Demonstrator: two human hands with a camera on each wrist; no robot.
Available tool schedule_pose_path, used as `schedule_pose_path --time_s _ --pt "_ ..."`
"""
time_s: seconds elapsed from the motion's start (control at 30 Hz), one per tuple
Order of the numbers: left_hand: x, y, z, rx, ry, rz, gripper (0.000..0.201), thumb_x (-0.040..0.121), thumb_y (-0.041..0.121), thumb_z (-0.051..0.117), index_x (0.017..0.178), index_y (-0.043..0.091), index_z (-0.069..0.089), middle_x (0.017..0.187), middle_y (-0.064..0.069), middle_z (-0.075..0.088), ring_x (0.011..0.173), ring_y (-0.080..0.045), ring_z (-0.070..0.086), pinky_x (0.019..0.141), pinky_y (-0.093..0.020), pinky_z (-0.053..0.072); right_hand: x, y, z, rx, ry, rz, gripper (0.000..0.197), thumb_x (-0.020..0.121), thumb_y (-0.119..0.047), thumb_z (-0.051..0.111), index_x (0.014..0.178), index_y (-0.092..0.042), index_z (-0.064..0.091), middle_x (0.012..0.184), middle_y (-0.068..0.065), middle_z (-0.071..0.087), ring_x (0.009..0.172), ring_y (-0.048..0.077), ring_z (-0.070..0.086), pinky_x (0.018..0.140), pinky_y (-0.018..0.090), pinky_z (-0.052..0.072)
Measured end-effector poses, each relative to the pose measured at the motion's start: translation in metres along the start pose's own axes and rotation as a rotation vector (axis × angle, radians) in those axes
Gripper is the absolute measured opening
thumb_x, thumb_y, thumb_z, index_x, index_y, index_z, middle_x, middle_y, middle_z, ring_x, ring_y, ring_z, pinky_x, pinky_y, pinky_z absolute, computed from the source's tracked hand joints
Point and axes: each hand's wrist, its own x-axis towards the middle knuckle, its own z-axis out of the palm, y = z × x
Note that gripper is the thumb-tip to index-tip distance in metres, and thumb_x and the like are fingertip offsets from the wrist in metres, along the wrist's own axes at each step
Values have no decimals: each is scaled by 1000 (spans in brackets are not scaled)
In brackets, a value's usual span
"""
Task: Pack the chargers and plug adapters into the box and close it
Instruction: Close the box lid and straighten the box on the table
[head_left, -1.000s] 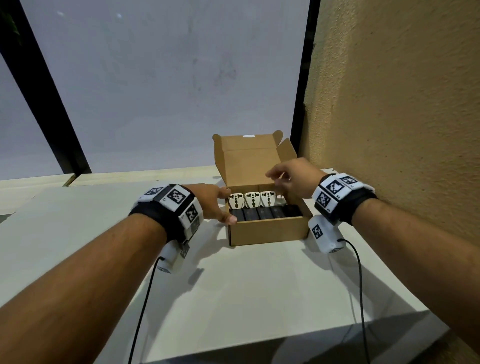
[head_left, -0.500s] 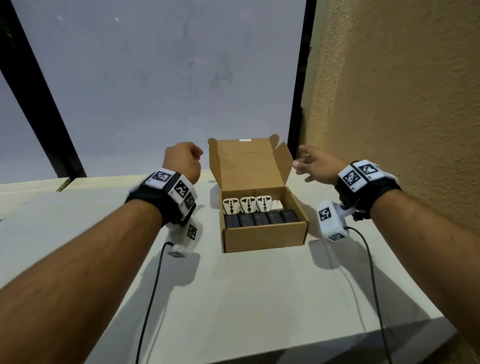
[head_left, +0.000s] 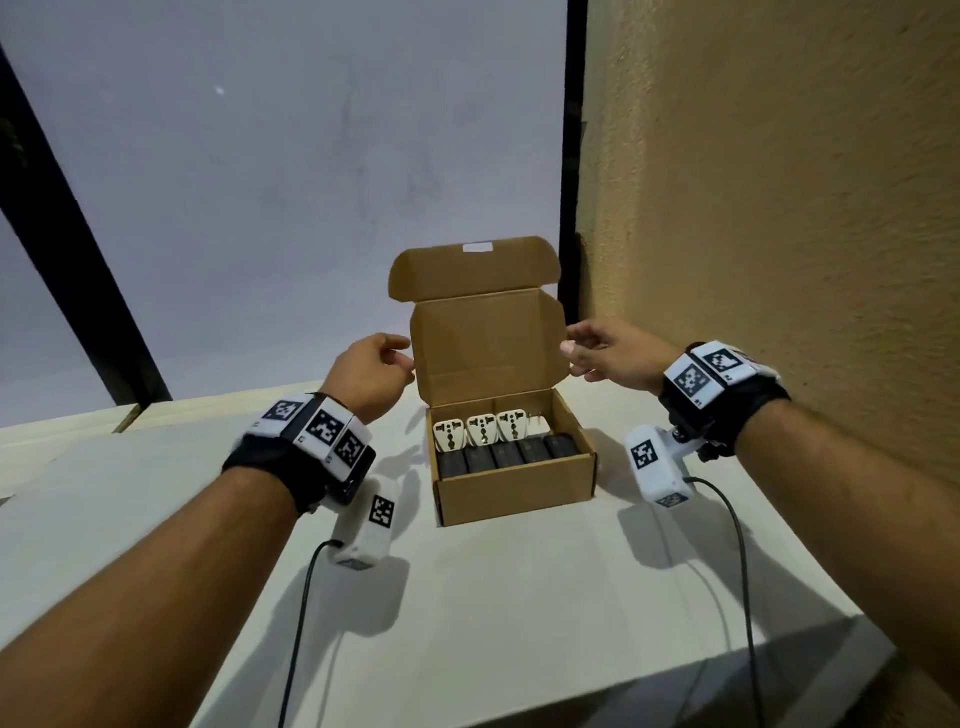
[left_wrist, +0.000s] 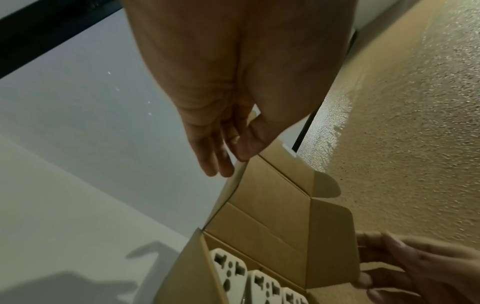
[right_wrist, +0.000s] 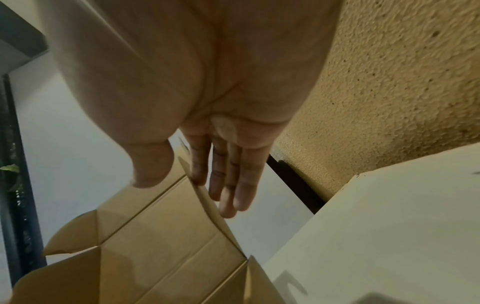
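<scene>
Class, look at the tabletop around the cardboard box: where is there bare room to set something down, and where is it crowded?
Bare table lies in front of the box, between the two forearms, and on the far left toward the black frame. It is crowded at the lid, flanked by the left hand and right hand, and inside, where adapters and chargers fill the floor.

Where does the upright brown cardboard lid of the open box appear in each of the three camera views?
Head: the upright brown cardboard lid is at centre, between both hands.
Left wrist: the lid is lower centre-right, below the left hand.
Right wrist: the lid is at lower left, under the right hand.
Shared landmark: the rough tan wall on the right.
</scene>
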Motion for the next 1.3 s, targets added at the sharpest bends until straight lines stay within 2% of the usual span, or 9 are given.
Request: schedule_pose_path --time_s 0.17,0.33,0.5,0.67,0.83,0.97,1.07,1.2,1.3 --pt "-16 12 -6 -165 -33 16 36 93 -9 44 123 6 56 86 -5 57 81 -22 66 78 -33 57 -16 -7 -7 -118 -4 -32 18 94 -35 55 92 -19 63 147 0 45 122 22 55 105 45 45" --pt "-29 10 -5 -282 -123 -78 57 85 -16 52 134 11 44 117 -13 51 88 -29 63 78 -38 58 -24 2 2 14 -18 -2 10 91 -22 61 96 -15 55 107 10 65 100 26 66 93 42 54" --pt "-34 0 -8 -278 -215 -28 61 89 -16 48 140 17 42 122 -14 51 87 -31 63 76 -37 59 -37 5 2 164 -31 -11 65 88 -7 64 141 -20 29 113 8 56 100 29 66 87 40 57" --pt "-37 -7 -10 -244 -270 14 61 86 -19 51 134 18 49 93 -10 55 82 -31 67 72 -33 60 -42 6 5 146 -80 -28 76 88 0 62 148 -30 26 111 11 55 100 34 66 87 41 57" --pt "-43 -16 -12 -213 -373 34 39 91 -11 52 119 17 53 85 -6 56 79 -29 70 69 -28 58 -45 13 4 -108 -141 -106 57 82 6 68 117 -36 49 112 13 62 87 16 66 90 44 56" --pt "-44 -20 -17 -220 -394 63 38 90 -12 53 111 17 64 95 -6 59 79 -23 69 72 -28 58 -48 20 3 -148 -114 -142 66 86 14 56 112 -46 54 107 -2 63 97 19 70 92 45 55" --pt "-42 -14 -21 -295 -299 105 32 90 -4 58 104 22 70 105 -4 61 87 -18 68 78 -29 57 -48 16 2 -191 -49 -138 60 91 15 41 113 -37 60 90 10 67 94 13 69 76 30 54" --pt "-45 -7 -19 -49 -341 190 14 93 22 61 97 21 75 100 10 69 95 -11 64 93 -34 52 -53 5 4 -143 -89 -64 38 97 4 35 109 -17 64 66 0 63 65 0 61 66 8 47" --pt "-46 -10 -19 176 -388 200 19 87 39 66 92 25 79 95 14 70 98 -17 64 93 -36 51 -52 7 9 -131 -71 -30 31 97 -16 41 96 -17 72 92 -5 67 84 12 63 93 35 52"
